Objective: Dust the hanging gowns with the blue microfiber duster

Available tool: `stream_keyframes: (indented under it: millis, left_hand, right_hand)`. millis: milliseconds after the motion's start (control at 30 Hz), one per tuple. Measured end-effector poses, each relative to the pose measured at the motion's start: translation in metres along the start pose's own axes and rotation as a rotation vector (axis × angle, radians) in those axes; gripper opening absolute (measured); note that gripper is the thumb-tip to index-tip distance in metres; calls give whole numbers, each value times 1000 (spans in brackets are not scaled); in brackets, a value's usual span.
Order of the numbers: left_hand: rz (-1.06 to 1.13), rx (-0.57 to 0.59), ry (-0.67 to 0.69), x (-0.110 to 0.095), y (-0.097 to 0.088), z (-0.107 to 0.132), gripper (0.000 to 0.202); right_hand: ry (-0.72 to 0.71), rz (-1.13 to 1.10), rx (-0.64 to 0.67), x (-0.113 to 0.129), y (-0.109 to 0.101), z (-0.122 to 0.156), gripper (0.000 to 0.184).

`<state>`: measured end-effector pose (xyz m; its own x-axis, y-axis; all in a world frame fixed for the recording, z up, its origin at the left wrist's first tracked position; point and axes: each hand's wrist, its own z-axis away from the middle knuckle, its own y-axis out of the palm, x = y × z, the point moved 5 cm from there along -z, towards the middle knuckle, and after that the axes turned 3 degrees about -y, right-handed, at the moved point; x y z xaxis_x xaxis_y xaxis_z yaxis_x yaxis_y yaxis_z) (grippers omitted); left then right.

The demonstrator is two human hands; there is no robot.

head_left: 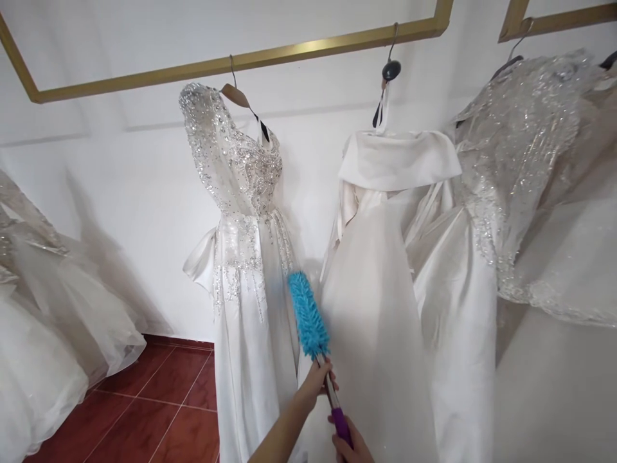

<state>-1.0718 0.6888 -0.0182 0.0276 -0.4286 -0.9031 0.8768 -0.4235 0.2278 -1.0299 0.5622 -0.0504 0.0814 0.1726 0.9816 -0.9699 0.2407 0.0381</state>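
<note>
A duster with a fluffy blue head (307, 315) and a purple handle points up between two hanging white gowns. My left hand (319, 378) is wrapped round its pale shaft just below the head. My right hand (348, 444) grips the purple handle at the bottom edge of the view. The blue head lies against the skirt of the beaded gown (243, 212), which hangs on a wooden hanger. To the right hangs a plain satin gown (385, 257) with a folded neckline.
A gold rail (241, 62) runs along the white wall and carries the hangers. A sequined gown (520, 167) hangs at the far right, tulle skirts (43, 347) at the left. Dark red floor tiles (154, 411) show at the lower left.
</note>
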Motion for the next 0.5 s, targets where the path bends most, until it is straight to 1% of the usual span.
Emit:
stream_keyframes:
  millis: [33, 67, 167, 233, 267, 333, 367, 433, 500]
  left_hand:
    - [11, 6, 46, -25, 6, 5, 36]
    - [33, 28, 111, -50, 12, 12, 36]
    - [72, 102, 253, -120, 26, 35, 40]
    - [88, 142, 321, -157, 31, 50, 40]
    - [91, 155, 348, -171, 31, 56, 40]
    - [109, 160, 400, -192, 30, 68, 38]
    - [126, 153, 418, -198, 27, 73, 37]
    - [169, 118, 437, -201, 19, 79, 37]
    - [190, 60, 428, -193, 7, 79, 40]
  right_hand:
    - [-31, -15, 46, 20, 3, -2, 56]
    - [-95, -49, 79, 43, 5, -2, 53]
    - [-221, -95, 118, 106, 12, -1, 45]
    - [-275, -125, 144, 139, 21, 1, 38]
    - [-293, -134, 151, 152, 25, 3, 36]
    - [-316, -149, 167, 170, 37, 6, 34]
    - [-322, -154, 172, 174, 43, 7, 34]
    - [-325, -161, 186, 177, 55, 9, 35]
    - [-311, -158, 196, 169, 66, 7, 36]
